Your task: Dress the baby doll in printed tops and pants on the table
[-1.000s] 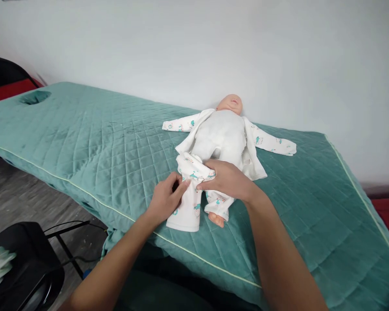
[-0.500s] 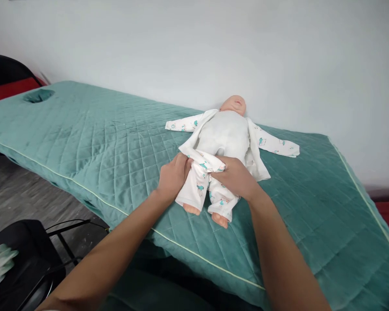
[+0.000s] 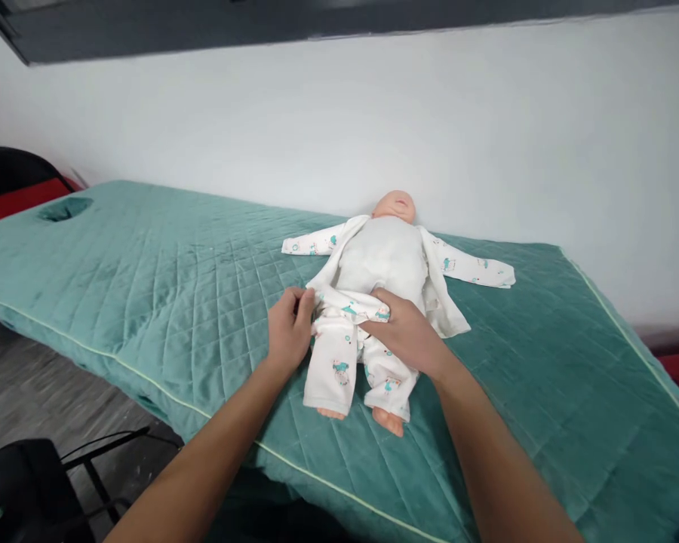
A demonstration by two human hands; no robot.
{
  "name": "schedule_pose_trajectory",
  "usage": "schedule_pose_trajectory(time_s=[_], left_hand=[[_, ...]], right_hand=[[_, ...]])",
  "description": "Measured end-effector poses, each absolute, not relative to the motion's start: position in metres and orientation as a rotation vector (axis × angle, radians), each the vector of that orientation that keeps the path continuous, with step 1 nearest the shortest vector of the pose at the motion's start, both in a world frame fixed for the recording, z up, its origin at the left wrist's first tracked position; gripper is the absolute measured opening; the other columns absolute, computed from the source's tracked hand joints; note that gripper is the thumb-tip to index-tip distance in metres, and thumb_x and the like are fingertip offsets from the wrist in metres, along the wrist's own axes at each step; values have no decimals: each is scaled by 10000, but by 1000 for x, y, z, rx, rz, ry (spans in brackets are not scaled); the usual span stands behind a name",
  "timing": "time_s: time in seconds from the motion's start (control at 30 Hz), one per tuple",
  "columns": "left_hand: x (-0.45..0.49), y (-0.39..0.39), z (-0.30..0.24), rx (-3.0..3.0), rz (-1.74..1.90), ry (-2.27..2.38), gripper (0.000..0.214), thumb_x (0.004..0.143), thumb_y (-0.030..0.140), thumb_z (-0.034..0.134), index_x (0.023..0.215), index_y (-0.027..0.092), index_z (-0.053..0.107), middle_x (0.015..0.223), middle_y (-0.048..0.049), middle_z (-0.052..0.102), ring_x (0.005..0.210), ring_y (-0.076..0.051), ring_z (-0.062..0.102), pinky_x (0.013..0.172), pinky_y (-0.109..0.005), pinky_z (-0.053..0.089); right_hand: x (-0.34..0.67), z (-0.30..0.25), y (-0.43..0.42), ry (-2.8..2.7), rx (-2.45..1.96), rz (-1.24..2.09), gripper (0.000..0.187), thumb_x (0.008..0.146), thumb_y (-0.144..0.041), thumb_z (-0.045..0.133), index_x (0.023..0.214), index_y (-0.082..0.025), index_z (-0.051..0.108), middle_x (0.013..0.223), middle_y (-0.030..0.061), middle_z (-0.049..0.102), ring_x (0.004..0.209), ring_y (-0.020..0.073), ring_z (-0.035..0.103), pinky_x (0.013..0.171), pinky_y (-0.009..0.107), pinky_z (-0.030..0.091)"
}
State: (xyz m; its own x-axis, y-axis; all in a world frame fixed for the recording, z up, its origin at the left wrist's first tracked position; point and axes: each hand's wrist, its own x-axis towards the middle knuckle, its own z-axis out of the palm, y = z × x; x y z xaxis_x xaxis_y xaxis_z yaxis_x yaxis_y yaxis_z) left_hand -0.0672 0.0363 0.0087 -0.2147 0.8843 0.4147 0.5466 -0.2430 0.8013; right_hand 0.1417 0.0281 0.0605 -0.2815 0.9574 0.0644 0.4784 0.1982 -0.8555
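Left hand (image 3: 291, 329) and right hand (image 3: 412, 333) pinched the trousers (image 3: 331, 371) at the waistband (image 3: 348, 303); to me, the trousers looked light, soft, limp; waistband sides seemed the best grip.

Trousers (image 3: 333, 369) partly behind right fingers (image 3: 397, 308), bed (image 3: 226, 302) cropped; lower-left chair (image 3: 19, 479) cropped

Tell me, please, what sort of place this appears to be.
Possibly a care-training room: a massage-style table with a hole near one end and a baby doll lying on it.
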Motion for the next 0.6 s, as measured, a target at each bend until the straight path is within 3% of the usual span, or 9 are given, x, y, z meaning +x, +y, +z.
schedule_pose_trajectory(time_s=[0.13, 0.27, 0.47, 0.6], left_hand=[[-69, 76, 18, 1577, 1557, 1621, 345, 991, 460, 440, 839, 210, 622, 711, 0, 605, 706, -157, 572, 702, -273, 464], [-65, 142, 21, 1566, 1351, 1557, 238, 932, 379, 539, 956, 176, 662, 1001, -52, 699, 923, -180, 618, 835, -285, 477], [-56, 193, 17, 1556, 1018, 1276, 367, 884, 532, 604, 923, 183, 712, 1041, -69, 746, 988, -236, 652, 876, -319, 490], [-61, 194, 17, 1239, 1015, 1102, 390, 754, 507, 754, 956, 184, 670, 971, -59, 740, 840, -207, 676, 744, -311, 540]], right_hand=[[149, 65, 26, -1773, -1137, 1183, 312, 841, -459, 723, 1032, -233, 624, 1020, 4, 658, 917, 186, 603, 782, 304, 472], [159, 61, 31, -1626, -939, 1334, 410, 852, -523, 718, 1157, -261, 636, 1075, 34, 690, 949, 198, 634, 792, 319, 509], [169, 55, 39, -1245, -1027, 1160, 199, 906, -450, 691, 977, -265, 676, 1048, 40, 734, 874, 186, 707, 665, 281, 530], [166, 53, 42, -1165, -1096, 1111, 151, 871, -380, 740, 901, -249, 672, 932, 17, 733, 735, 145, 685, 624, 259, 520]])
